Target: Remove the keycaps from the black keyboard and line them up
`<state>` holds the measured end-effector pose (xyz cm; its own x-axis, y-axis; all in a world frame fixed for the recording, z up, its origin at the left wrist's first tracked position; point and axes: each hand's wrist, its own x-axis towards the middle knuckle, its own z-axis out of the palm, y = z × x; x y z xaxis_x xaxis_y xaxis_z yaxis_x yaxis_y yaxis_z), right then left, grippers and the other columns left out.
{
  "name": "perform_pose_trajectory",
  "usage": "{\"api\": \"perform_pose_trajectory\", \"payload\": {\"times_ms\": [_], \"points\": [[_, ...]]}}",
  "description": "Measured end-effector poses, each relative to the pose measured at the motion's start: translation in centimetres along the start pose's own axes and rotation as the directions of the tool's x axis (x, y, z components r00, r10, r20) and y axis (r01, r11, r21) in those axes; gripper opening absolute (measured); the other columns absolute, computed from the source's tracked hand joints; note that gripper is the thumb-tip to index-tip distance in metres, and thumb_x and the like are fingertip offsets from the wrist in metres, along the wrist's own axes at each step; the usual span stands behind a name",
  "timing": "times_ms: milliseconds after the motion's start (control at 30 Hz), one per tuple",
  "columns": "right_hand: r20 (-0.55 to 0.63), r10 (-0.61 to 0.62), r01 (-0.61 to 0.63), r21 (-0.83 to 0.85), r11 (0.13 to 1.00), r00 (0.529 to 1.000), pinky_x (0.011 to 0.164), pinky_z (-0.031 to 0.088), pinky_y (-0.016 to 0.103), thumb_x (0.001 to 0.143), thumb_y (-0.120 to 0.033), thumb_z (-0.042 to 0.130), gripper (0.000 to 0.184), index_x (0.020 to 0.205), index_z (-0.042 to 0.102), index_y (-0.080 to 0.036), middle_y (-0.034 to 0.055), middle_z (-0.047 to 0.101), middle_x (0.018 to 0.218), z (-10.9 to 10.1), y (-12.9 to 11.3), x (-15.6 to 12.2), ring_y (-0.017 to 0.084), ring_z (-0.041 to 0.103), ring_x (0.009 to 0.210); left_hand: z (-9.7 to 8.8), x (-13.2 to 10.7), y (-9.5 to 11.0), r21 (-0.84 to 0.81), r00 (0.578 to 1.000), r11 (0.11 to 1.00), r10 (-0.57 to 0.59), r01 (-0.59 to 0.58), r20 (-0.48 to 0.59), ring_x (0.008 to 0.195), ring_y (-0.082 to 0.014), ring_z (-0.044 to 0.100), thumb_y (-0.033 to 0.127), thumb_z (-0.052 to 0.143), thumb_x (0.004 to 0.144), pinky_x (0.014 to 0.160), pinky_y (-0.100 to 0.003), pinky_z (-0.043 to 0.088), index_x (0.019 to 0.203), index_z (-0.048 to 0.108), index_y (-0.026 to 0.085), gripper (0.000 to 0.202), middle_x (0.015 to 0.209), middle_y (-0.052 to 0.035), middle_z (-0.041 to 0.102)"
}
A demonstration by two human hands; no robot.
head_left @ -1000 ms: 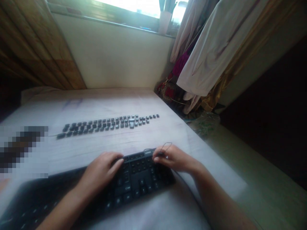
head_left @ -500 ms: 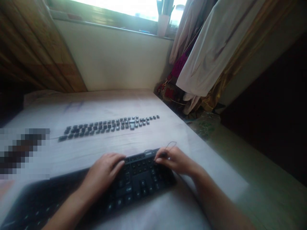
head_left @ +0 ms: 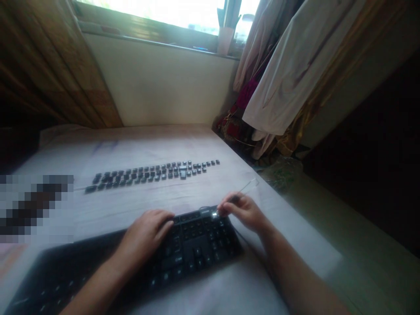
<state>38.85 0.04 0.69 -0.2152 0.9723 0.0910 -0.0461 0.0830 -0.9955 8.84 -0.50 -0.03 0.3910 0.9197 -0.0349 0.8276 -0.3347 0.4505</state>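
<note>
**Fig.** A cloth-covered surface carries a black keyboard along its near edge. Our left hand lies flat and unclenched on the keys at mid-board. Our right hand, at the keyboard's far right corner, pinches a thin wire puller, whose loop points toward the surface's right edge. Loose keycaps lie in rows nearer the far edge. We judge the keyboard light, rigid and apt to slide on cloth, so best pressed down flat. The wire looks springy and slippery, best gripped low near its tips.
</note>
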Motion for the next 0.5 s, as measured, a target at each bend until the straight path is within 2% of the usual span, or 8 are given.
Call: {"api": "perform_pose_trajectory", "payload": {"times_ms": [133, 233, 367, 500], "points": [[0.048, -0.034, 0.038, -0.096, 0.995, 0.998, 0.061, 0.056, 0.026, 0.079, -0.05, 0.074, 0.033, 0.081, 0.068, -0.017, 0.0036, 0.072, 0.073, 1.6, -1.0, -0.2, 0.014, 0.068, 0.065, 0.1, -0.4, 0.6, 0.044, 0.998, 0.999, 0.018, -0.015, -0.065, 0.106, -0.026, 0.065, 0.035, 0.048, 0.093, 0.096, -0.043, 0.049, 0.113, 0.069, 0.024, 0.03, 0.114, -0.0066, 0.073], [0.112, -0.094, 0.118, -0.233, 0.965, 0.989, 0.063, 0.056, 0.026, 0.084, -0.043, 0.07, 0.025, 0.082, 0.07, -0.018, 0.0035, 0.071, 0.072, 3.0, -2.3, -0.3, 0.015, 0.067, 0.067, 0.0, -0.9, 1.8, 0.0, 0.987, 0.996, 0.088, -0.088, -0.138, 0.105, -0.0254, 0.065, 0.037, 0.052, 0.092, 0.095, -0.044, 0.048, 0.113, 0.068, 0.026, 0.028, 0.112, -0.0056, 0.073], [0.192, -0.204, 0.26, -0.341, 0.903, 0.96, 0.07, 0.056, 0.028, 0.088, -0.029, 0.065, 0.012, 0.085, 0.07, -0.018, 0.0044, 0.073, 0.078, 4.8, -3.6, -0.3, 0.017, 0.069, 0.073, -0.5, -1.6, 3.9, -0.17, 0.977, 0.978, 0.089, -0.122, -0.194, 0.101, -0.0249, 0.066, 0.043, 0.059, 0.088, 0.092, -0.042, 0.05, 0.109, 0.068, 0.027, 0.028, 0.107, -0.004, 0.074], [0.26, -0.3, 0.383, -0.382, 0.841, 0.918, 0.072, 0.056, 0.028, 0.09, -0.024, 0.062, 0.01, 0.086, 0.069, -0.018, 0.005, 0.073, 0.081, 6.1, -4.1, -0.2, 0.017, 0.069, 0.075, -0.8, -2.0, 5.1, -0.434, 0.993, 0.9, -0.008, -0.044, -0.117, 0.091, -0.0216, 0.069, 0.04, 0.064, 0.083, 0.085, -0.035, 0.053, 0.104, 0.068, 0.027, 0.025, 0.098, -0.0008, 0.075]]}}
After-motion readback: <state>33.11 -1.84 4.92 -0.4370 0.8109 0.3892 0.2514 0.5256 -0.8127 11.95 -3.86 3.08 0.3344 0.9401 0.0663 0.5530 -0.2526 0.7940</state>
